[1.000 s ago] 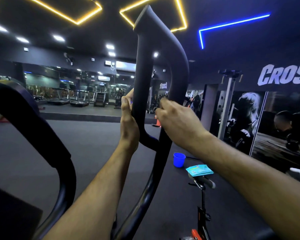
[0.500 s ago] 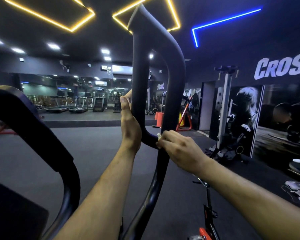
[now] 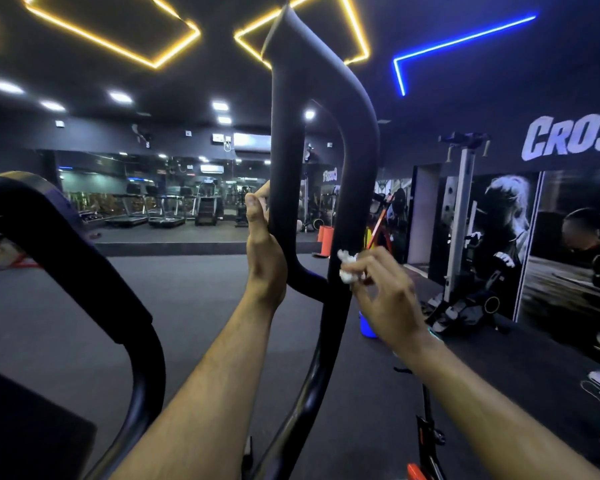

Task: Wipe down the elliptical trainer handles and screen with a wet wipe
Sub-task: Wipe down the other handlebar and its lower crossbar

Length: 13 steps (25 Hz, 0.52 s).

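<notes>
L hand steadies the handle, R hand wipes it.

My left hand [image 3: 264, 251] wraps the handle [image 3: 288, 161] on its inner bar, fingers curled behind. My right hand [image 3: 387, 299] pinches a balled wet wipe [image 3: 347, 268] vs the outer bar. Blue cup [image 3: 367, 328] sits on the floor just below my R fingers; orange cone [image 3: 325, 241] beyond, 2nd handle [image 3: 49, 237] far left.

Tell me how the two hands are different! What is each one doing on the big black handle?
The left hand wraps around the handle's upright bar; the right hand is beside the outer bar lower down, not wrapped around it. The left hand holds only the bar; the right hand pinches a crumpled white wipe against the outer bar. The left hand sits higher, the right lower. Both are bare and on the same black handle.
</notes>
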Tool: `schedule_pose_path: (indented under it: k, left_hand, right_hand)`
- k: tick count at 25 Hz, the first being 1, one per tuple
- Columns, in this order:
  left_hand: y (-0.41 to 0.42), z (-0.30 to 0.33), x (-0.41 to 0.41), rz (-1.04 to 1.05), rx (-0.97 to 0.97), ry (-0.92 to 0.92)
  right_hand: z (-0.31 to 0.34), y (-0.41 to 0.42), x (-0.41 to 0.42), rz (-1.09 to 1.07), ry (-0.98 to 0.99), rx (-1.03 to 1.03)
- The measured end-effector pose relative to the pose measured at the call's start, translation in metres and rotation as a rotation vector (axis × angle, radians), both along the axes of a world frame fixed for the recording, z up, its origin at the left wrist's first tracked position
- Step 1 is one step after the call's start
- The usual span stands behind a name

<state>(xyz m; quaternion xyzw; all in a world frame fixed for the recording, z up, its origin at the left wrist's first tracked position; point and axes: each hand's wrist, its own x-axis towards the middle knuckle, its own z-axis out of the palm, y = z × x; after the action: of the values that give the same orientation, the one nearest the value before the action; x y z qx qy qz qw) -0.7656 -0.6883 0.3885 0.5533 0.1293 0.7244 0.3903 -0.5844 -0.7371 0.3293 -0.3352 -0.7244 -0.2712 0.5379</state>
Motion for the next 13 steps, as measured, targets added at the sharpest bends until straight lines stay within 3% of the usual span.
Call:
schedule_pose_path:
  k: [4, 7, 13]
  left_hand:
    - [-0.003, 0.001, -0.002, -0.08, -0.056, -0.021]
    - [-0.002, 0.002, -0.004, -0.104, -0.057, -0.028]
    - [-0.002, 0.005, -0.002, -0.092, -0.099, -0.047]
  right_hand:
    - [-0.044, 0.005, 0.007, 0.013, 0.03, -0.211]
    - [-0.035, -0.005, 0.005, 0.04, 0.11, -0.273]
    - [0.109, -0.04, -0.054, 0.103, 0.099, 0.234]
